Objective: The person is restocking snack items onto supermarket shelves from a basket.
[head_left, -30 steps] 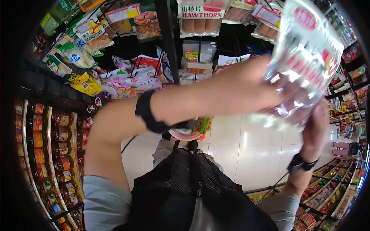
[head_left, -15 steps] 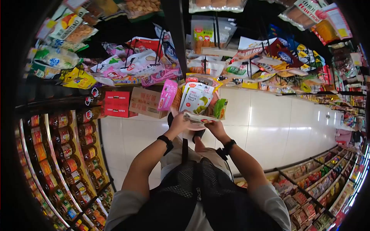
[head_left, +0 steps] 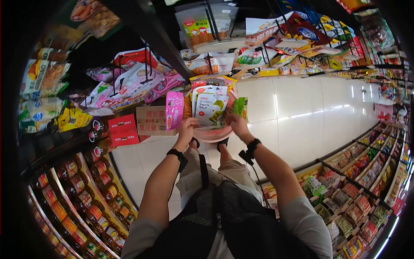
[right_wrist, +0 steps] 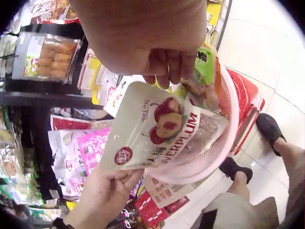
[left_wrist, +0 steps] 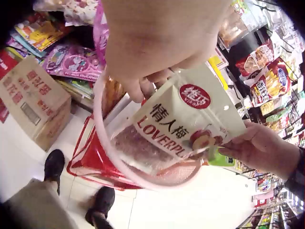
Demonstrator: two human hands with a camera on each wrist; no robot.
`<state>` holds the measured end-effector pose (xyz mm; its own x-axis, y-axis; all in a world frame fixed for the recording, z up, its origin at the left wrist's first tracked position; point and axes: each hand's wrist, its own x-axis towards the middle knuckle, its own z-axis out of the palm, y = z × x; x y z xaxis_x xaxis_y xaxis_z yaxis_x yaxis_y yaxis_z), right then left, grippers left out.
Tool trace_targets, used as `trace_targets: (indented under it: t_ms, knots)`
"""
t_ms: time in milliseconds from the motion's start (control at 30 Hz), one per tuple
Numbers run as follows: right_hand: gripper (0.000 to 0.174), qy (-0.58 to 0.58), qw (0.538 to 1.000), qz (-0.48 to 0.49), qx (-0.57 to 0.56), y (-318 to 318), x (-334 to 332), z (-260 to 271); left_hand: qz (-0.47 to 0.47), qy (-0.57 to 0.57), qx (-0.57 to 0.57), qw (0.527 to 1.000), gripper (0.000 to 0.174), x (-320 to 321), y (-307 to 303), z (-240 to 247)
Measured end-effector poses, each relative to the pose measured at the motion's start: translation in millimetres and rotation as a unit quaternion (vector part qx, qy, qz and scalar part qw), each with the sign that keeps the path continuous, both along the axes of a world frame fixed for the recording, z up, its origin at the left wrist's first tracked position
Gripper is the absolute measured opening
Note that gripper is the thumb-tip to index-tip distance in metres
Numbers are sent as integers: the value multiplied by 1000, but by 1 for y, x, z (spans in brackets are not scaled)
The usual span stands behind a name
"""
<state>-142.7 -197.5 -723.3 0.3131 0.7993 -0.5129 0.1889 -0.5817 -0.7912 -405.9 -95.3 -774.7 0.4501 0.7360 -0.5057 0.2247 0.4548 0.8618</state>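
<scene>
Slanting over the near part of one round pink mesh basket (right_wrist: 232, 109), one pale flat plum-printed plastic pouch (left_wrist: 176, 126) has its edges pinched in the curled fingers of both left hand (head_left: 186, 131) and right hand (head_left: 238, 125). Let go unevenly, it could skid off the rim (the basket looks well filled). Beyond sit at least two white plastic pouches (head_left: 208, 107); left, one brown cardboard carton (head_left: 151, 120) and one red printed box (head_left: 123, 127).

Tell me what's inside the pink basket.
The pink basket holds a THICK KELP packet and a green packet, among others. They and the LOVERPLUM packet cover what lies deeper, so that cannot be seen.
</scene>
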Motion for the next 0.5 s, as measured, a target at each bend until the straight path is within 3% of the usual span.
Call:
trace_targets:
  t_ms: [33, 100, 167, 233, 300, 333, 433, 500]
  knots:
    - [38, 22, 999, -26, -17, 14, 9, 1, -12, 24, 9, 1000, 38, 8, 14, 2]
    - [33, 74, 994, -71, 34, 28, 32, -55, -36, 75, 19, 996, 39, 25, 37, 11]
    - [34, 91, 984, -127, 89, 53, 43, -73, -11, 112, 123, 986, 42, 30, 62, -46]
    - [38, 75, 985, -135, 72, 74, 44, -38, 22, 39, 91, 995, 48, 71, 84, 47]
    - [43, 87, 985, -129, 68, 89, 44, -23, 47, 5, 89, 995, 54, 73, 100, -16]
    - [46, 109, 984, -120, 74, 94, 45, -28, 25, -10, 29, 999, 56, 80, 105, 4]
    - [45, 186, 969, -149, 65, 103, 35, -37, -43, 68, -15, 997, 50, 87, 114, -4]
    - [43, 218, 958, -186, 7, 106, 27, -10, -110, 121, 94, 982, 43, 79, 105, -5]
